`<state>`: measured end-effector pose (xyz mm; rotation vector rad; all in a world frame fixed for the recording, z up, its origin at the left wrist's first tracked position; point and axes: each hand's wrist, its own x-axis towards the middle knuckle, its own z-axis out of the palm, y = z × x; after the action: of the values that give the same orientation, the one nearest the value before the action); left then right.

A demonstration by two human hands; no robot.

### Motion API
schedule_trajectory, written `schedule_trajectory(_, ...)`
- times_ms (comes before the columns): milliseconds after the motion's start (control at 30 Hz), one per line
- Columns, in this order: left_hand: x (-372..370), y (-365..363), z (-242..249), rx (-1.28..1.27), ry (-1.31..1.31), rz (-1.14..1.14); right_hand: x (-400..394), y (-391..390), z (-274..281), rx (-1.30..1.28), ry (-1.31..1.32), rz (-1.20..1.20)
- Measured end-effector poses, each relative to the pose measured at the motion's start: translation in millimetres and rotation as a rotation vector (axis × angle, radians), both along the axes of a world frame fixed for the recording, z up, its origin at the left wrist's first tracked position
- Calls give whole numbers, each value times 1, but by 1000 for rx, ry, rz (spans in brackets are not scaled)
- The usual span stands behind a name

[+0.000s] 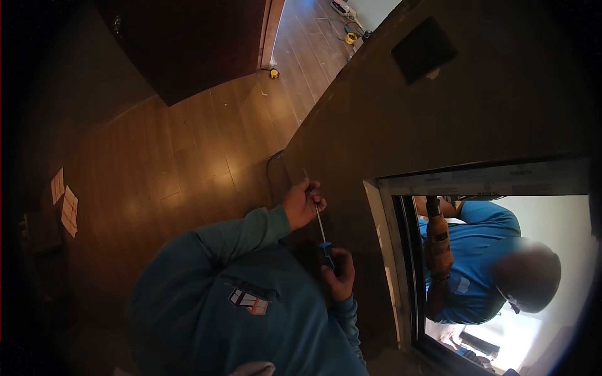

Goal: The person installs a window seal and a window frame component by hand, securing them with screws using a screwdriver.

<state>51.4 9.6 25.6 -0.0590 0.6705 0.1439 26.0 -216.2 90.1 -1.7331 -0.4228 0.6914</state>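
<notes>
My right hand (339,274) is closed around the blue and black handle of a screwdriver (321,224). Its thin metal shaft slants up to my left hand (302,203), whose fingers are pinched around the far end. The tip is hidden among those fingers, and a thin, dim piece shows just above them. Both hands are in front of a dark brown wall (351,150), left of a framed opening (401,250).
Through the opening, a person in a blue shirt (483,225) is beside an orange-brown power tool (438,244). A dark door (200,44) is at the top left. A yellow tape measure (274,74) and paper pieces (70,210) lie on the wood floor (188,144).
</notes>
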Motion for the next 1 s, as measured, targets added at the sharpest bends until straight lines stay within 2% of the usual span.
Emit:
schedule_trajectory(333, 6, 57, 7, 52, -37, -67, -12, 62, 2, 64, 58, -105)
schedule_trajectory(467, 9, 66, 4, 32, -49, -70, -9, 68, -2, 74, 77, -139)
schedule_trajectory(667, 13, 73, 12, 35, -61, -86, -2, 73, 1, 38, -63, -114)
schedule_trajectory(1000, 4, 69, 21, 206, 13, -60, -3, 69, 0, -8, -105, -93)
